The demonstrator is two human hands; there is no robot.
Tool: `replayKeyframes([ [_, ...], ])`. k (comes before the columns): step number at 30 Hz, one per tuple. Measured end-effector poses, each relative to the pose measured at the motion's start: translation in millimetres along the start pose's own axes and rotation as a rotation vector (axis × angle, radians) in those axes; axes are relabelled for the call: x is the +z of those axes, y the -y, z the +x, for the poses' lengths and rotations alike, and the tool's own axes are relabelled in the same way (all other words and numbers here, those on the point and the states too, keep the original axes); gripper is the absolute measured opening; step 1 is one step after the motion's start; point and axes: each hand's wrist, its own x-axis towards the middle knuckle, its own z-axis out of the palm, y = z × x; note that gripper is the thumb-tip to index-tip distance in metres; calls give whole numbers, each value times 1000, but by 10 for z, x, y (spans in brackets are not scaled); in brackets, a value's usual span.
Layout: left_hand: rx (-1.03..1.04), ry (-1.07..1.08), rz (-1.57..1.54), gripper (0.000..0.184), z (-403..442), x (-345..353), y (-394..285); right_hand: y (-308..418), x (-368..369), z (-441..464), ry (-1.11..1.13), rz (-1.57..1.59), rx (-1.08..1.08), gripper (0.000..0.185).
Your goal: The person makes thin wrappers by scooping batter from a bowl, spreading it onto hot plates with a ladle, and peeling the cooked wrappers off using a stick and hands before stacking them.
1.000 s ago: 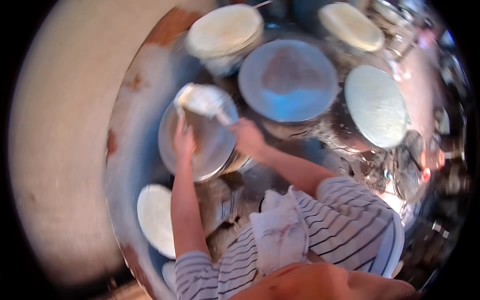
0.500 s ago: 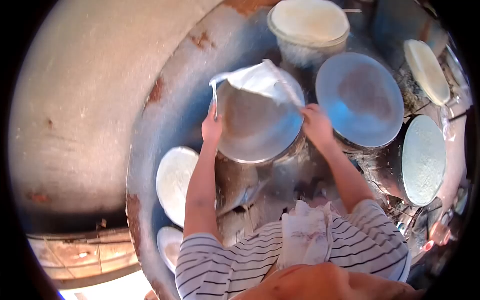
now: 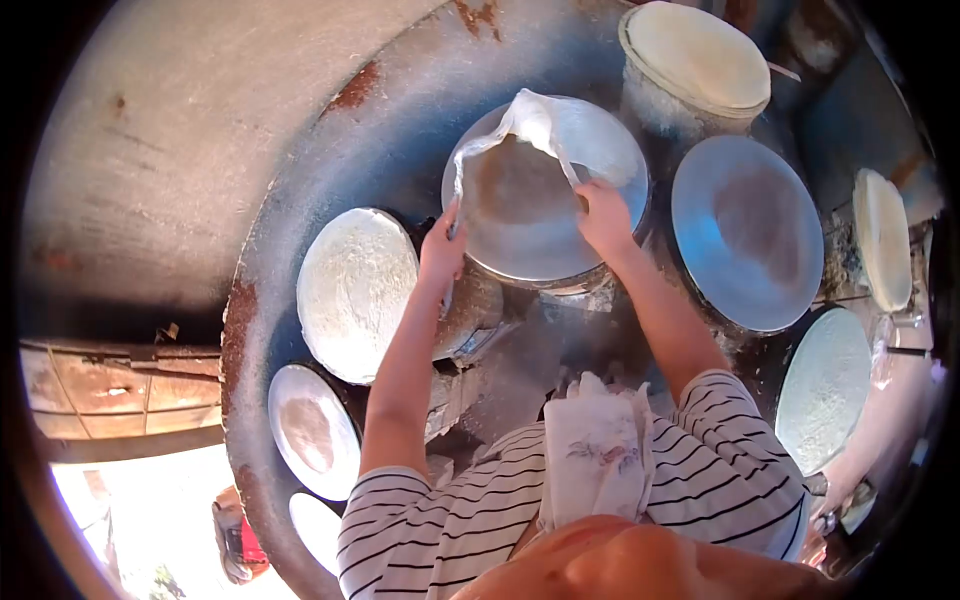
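My left hand (image 3: 441,250) is closed on one end of a white cloth (image 3: 532,118), and a twisted tail hangs below the fist. My right hand (image 3: 604,218) grips the other end. Between my hands the cloth arches away from me over a round metal griddle (image 3: 530,245), its middle bunched near the far rim. A brownish patch marks the griddle's centre. On its far right part lies a pale, whitish area; whether this is cloth or a thin coating I cannot tell. Both hands are over or beside the griddle's near half.
Left stands a griddle with a white layer (image 3: 358,295), with a smaller brown-centred plate (image 3: 312,430) below it. Another bare griddle (image 3: 745,235) is close on my right. Further round are a white-topped drum (image 3: 695,60), a pale oval top (image 3: 882,240) and a pale-coated disc (image 3: 825,390).
The view has shifted, so the griddles appear in different places. My right hand has come leftward over the griddle, closer to my left. The cloth, stretched wide before, now arches and bunches.
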Motion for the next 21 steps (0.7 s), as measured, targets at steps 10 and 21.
replayKeyframes([
  [10, -224, 436, -1668, 39, -450, 118, 145, -565, -305, 385, 210, 40, -165, 31],
  [21, 131, 79, -1430, 41, -1468, 362, -824, -725, -657, 1059, 472, 312, -495, 29],
])
